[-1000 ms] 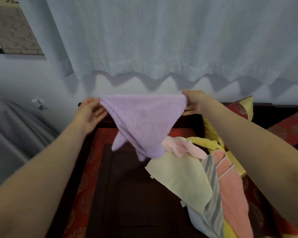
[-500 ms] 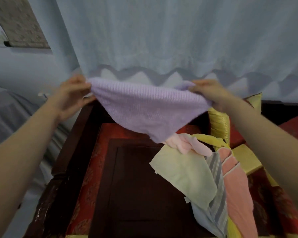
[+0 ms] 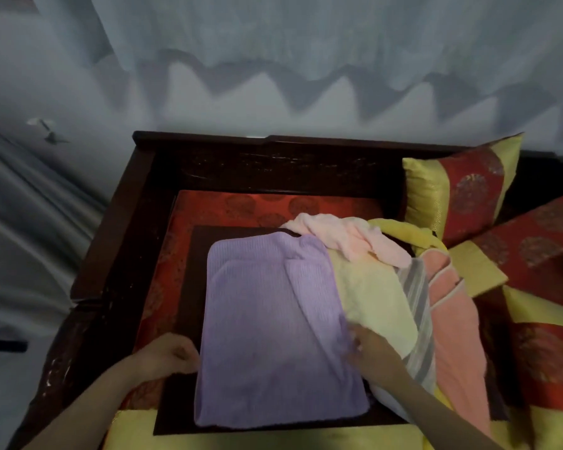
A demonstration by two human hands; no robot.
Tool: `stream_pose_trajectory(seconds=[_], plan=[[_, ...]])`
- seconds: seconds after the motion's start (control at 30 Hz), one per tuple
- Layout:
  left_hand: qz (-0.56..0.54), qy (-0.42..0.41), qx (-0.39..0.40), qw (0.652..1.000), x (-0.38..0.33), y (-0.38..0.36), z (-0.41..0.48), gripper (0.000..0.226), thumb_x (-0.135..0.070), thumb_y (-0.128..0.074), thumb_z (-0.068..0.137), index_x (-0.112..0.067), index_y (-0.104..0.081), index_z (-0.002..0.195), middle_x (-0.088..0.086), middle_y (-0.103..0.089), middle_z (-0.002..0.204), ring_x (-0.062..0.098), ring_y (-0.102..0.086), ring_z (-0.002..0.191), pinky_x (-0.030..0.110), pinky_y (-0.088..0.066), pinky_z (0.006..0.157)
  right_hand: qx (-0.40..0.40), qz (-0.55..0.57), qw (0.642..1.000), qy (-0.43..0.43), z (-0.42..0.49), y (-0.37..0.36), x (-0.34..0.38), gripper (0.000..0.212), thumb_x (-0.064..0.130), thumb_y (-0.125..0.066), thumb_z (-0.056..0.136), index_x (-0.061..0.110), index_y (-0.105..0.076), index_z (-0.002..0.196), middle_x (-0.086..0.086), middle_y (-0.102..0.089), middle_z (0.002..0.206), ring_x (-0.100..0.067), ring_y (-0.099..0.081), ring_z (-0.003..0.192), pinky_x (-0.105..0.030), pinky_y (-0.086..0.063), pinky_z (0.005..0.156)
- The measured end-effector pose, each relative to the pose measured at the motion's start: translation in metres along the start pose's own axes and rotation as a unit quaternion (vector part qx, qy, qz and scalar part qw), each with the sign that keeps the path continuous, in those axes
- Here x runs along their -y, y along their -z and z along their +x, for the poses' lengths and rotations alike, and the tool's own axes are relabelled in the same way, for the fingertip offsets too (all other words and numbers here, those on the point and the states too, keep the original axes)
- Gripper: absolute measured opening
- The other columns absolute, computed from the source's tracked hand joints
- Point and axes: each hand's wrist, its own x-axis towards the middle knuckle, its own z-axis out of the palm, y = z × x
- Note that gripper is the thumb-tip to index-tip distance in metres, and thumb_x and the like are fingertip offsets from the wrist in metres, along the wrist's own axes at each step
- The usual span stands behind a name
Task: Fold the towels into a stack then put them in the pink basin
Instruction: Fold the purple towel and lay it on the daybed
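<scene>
Here a dark wooden seat frame (image 3: pixel 127 206) stands against a wall hung with a pale, thin curtain (image 3: pixel 306 43) whose hem falls in scallops. Inside the frame lies a red cushion (image 3: pixel 241 206) with round woven patterns, and on it a dark, flat wooden board (image 3: pixel 189 287).

Both forearms reach in from the near edge. The left hand (image 3: pixel 168 354) sits low by the board with its fingers curled, knuckles up, right against the left edge of the purple towel (image 3: pixel 273 336); whether it pinches that edge cannot be told. The right hand (image 3: pixel 369 350) is blurred and lies at the towel's right edge, palm down, its grasp unclear.

Between the two hands the purple towel is spread flat on the board, a ribbed rectangle with soft rounded corners and a faint fold line running away from the right hand. Just beyond and outside the right hand is a loose heap: a pale yellow towel (image 3: pixel 371 293) touching the purple one, a crumpled fluffy pink towel (image 3: pixel 355 238) at the far end, a grey striped towel (image 3: pixel 416 287) and a smooth salmon towel (image 3: pixel 452 336). Further to that side rest shiny red and yellow pillows (image 3: pixel 462 186).
</scene>
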Motion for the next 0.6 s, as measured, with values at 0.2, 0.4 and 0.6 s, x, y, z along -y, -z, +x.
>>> stream_pose_trajectory(seconds=[0.2, 0.4, 0.6], plan=[[0.077, -0.125, -0.247, 0.958, -0.055, 0.02, 0.075, 0.021, -0.009, -0.06, 0.089, -0.007, -0.066, 0.109, -0.002, -0.062, 0.108, 0.014, -0.058, 0.097, 0.021, -0.042, 0.083, -0.079, -0.059, 0.987, 0.129, 0.093, 0.037, 0.059, 0.027, 0.008, -0.059, 0.084, 0.006, -0.068, 0.109, -0.012, -0.066, 0.109, -0.03, -0.06, 0.098, -0.03, -0.045, 0.083], [0.206, -0.184, -0.207, 0.939, -0.062, 0.032, 0.146, 0.047, -0.007, -0.062, 0.085, -0.007, -0.052, 0.13, 0.014, -0.055, 0.126, 0.032, -0.05, 0.117, 0.039, -0.038, 0.104, -0.01, -0.155, 0.972, 0.176, 0.164, 0.027, 0.074, 0.045, 0.015, -0.05, 0.086, 0.01, -0.055, 0.13, -0.016, -0.058, 0.129, -0.033, -0.052, 0.12, -0.037, -0.042, 0.099], [0.162, -0.145, -0.133, 0.967, -0.081, 0.043, 0.152, 0.022, -0.027, -0.075, 0.077, -0.009, -0.063, 0.071, -0.008, -0.061, 0.067, 0.008, -0.056, 0.064, 0.023, -0.046, 0.06, -0.021, -0.227, 0.959, 0.166, 0.178, 0.021, 0.058, 0.026, 0.021, -0.051, 0.083, 0.009, -0.059, 0.105, -0.011, -0.06, 0.106, -0.028, -0.056, 0.099, -0.03, -0.04, 0.072]])
